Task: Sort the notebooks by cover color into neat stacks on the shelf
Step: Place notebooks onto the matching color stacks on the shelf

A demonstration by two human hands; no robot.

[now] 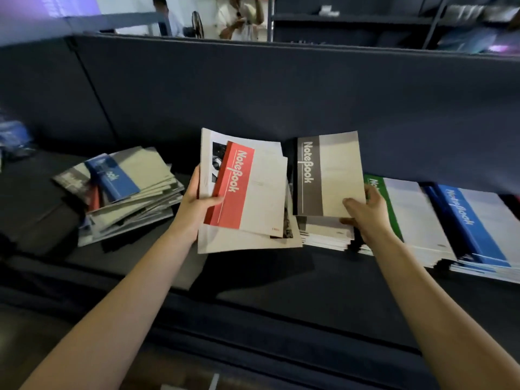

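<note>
My left hand (197, 202) grips a small bundle of notebooks with a red-striped notebook (247, 190) on top, held above the dark shelf (267, 280). My right hand (365, 212) holds a grey-striped notebook (329, 175) by its lower right corner, just over a low stack of notebooks (323, 235). To the right lie a green-striped stack (405, 218) and a blue-striped stack (475, 229). At the left sits a messy, unsorted pile (126, 192) with a blue-striped notebook on top.
A dark back panel (253, 88) rises behind the shelf. An upper shelf board overhangs at the right (464, 164). Two people stand beyond the panel at the top. Blue packaged items (14, 139) lie at the far left.
</note>
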